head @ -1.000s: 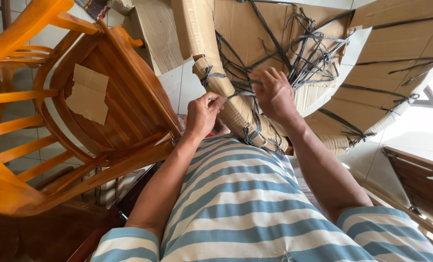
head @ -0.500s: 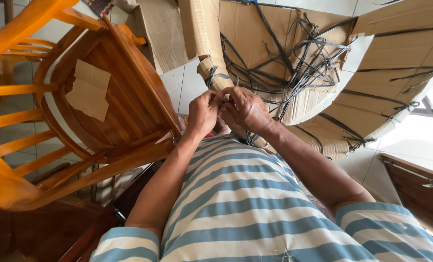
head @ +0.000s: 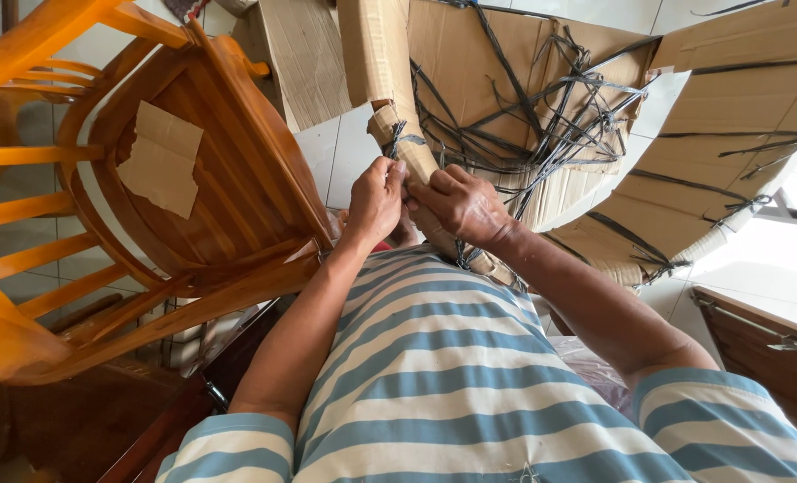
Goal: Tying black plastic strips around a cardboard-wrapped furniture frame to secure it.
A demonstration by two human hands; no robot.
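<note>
While a blue-and-white striped shirt (head: 470, 385) fills the bottom of the view, 2 bare hands are seen meeting just above it on a long part wrapped in cardboard (head: 396, 116), which serves as the landmark. This cardboard-wrapped part is stood roughly upright in the middle of the view, slightly tilted, and is bound with black plastic strapping (head: 396, 141). The left hand (head: 376, 199) is placed against the wrapped part's left side, its fingers curled narrow and pinched at the strapping, though exactly what is caught between the fingertips cannot be told. The right hand (head: 463, 206) is laid over the wrapped part's right side, its fingers closed around the cardboard, touching the left hand's fingertips. To the left of the wrapped part, an orange-brown wooden chair (head: 193, 224) is seen tipped on its side, with a torn scrap of cardboard (head: 161, 159) stuck to its seat. To the right of the wrapped part, more flattened cardboard sheets (head: 729, 134) are spread, crossed by a loose tangle of black straps (head: 559, 116).
</note>
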